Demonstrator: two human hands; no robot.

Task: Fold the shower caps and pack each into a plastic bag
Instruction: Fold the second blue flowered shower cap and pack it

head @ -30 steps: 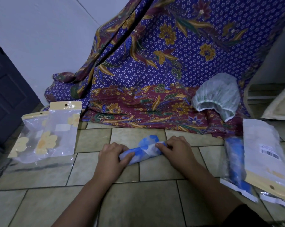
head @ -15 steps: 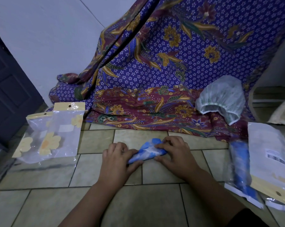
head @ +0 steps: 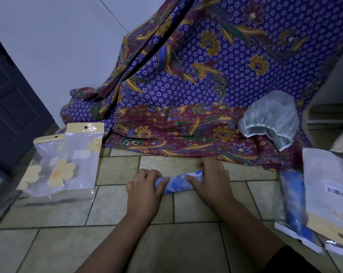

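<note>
A blue-and-white shower cap (head: 176, 183), rolled into a short tube, lies on the tiled floor (head: 115, 209) in the middle of the view. My left hand (head: 145, 191) grips its left end with the thumb on top. My right hand (head: 211, 180) holds its right end, fingers curled over the roll. An unfolded translucent white shower cap (head: 269, 119) sits on the patterned cloth (head: 186, 107) at the back right. Two clear plastic bags with yellow headers and flower prints (head: 68, 160) lie on the floor to the left.
At the right edge lie a bag holding a blue shower cap (head: 293, 203) and a flat pack of bags with a barcode label (head: 328, 192). A dark door (head: 10, 107) stands at the left. The batik cloth drapes up the back wall.
Both hands have rolled the blue cap tighter and flatter onto the floor; it now lies nearly level between them. The camera has tilted slightly.
</note>
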